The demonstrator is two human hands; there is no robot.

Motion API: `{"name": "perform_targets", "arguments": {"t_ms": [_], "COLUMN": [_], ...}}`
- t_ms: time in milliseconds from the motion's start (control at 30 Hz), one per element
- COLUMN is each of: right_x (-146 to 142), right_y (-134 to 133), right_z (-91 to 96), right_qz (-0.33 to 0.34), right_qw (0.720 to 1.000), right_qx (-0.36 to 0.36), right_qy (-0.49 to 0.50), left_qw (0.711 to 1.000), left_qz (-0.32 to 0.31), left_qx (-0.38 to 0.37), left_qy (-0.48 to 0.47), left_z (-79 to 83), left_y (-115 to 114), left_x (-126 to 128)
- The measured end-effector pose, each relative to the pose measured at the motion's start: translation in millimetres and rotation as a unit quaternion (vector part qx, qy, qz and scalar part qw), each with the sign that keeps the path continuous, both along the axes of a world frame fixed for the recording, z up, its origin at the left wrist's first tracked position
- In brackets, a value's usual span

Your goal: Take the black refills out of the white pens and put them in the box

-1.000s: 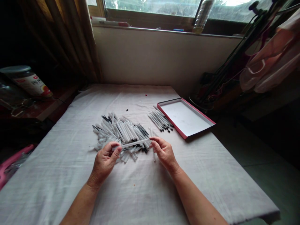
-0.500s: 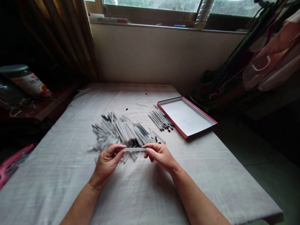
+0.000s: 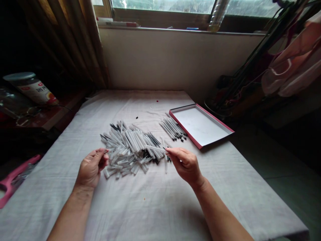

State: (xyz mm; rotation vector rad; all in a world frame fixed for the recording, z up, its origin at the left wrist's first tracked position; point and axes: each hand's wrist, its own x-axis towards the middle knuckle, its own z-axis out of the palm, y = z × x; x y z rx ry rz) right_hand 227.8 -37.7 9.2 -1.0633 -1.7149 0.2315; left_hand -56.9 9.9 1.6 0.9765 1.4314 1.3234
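Observation:
A heap of white pen barrels and black refills [image 3: 130, 145] lies in the middle of the cloth-covered table [image 3: 155, 207]. My right hand [image 3: 185, 164] pinches one white pen [image 3: 155, 148] by its end, and the pen points left over the heap's right edge. My left hand [image 3: 91, 169] is at the heap's left edge with thumb and fingers curled together. What they hold, if anything, is too small to make out. A short row of pens with black tips [image 3: 173, 129] lies beyond my right hand, next to a red-rimmed box lid [image 3: 227, 128].
A jar with a red label [image 3: 32, 87] stands on a dark side table at the left. A pink tool [image 3: 15, 177] lies at the left table edge. Clothes and rods [image 3: 288, 67] hang at the right. A windowsill runs along the back wall.
Both hands held one pen level between them. My left hand has let go and moved left to the heap's edge. My right hand keeps the pen and has shifted right.

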Motion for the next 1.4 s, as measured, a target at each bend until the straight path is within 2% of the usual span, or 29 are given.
{"name": "perform_targets", "arguments": {"t_ms": [67, 133, 167, 233, 333, 467, 600, 733, 867, 1000, 1100, 1200, 1400], "right_x": [1.8, -3.7, -8.5, -20.0, -37.2, -57.1, -72.5, -70.9, -41.1, 2.1, 25.5, 35.6, 32.1], "right_y": [3.7, 10.6, 15.3, 26.4, 43.7, 60.4, 66.9, 69.6, 75.2, 77.5, 75.3, 73.3, 74.4], "right_z": [-2.6, -6.1, -7.8, -10.2, -10.4, -6.9, -3.5, -1.3, -1.9, -3.1, -3.8, -5.7, -8.4], "right_qz": [-0.036, -0.057, -0.070, -0.096, -0.123, -0.153, -0.137, -0.131, -0.180, -0.259, -0.293, -0.301, -0.287], "right_qw": [0.999, 0.998, 0.996, 0.991, 0.980, 0.956, 0.941, 0.944, 0.929, 0.880, 0.843, 0.829, 0.823], "right_qx": [0.000, -0.022, -0.037, -0.066, -0.097, -0.135, -0.138, -0.134, -0.185, -0.261, -0.314, -0.335, -0.332], "right_qy": [-0.003, -0.019, -0.031, -0.063, -0.122, -0.213, -0.277, -0.270, -0.267, -0.302, -0.325, -0.332, -0.360], "left_qw": [0.999, 0.986, 0.967, 0.910, 0.833, 0.789, 0.778, 0.773, 0.775, 0.772, 0.774, 0.782, 0.784], "left_qz": [0.002, -0.017, -0.012, -0.006, -0.028, -0.044, -0.065, -0.081, -0.076, -0.071, -0.074, -0.079, -0.087], "left_qx": [0.032, 0.101, 0.142, 0.230, 0.320, 0.343, 0.340, 0.342, 0.350, 0.366, 0.372, 0.364, 0.364], "left_qy": [0.042, 0.135, 0.209, 0.346, 0.450, 0.508, 0.525, 0.528, 0.520, 0.514, 0.508, 0.499, 0.495], "left_z": [-3.5, -8.8, -12.0, -18.9, -27.9, -33.2, -33.9, -33.7, -31.7, -29.3, -28.7, -29.4, -29.6], "left_y": [0.7, -1.4, -2.6, -4.0, -2.5, -0.7, -2.7, -4.0, -5.5, -7.9, -8.6, -8.5, -9.6], "left_x": [3.2, 10.4, 13.4, 15.8, 13.0, 12.4, 16.8, 17.8, 18.6, 22.1, 24.6, 25.6, 26.7]}}
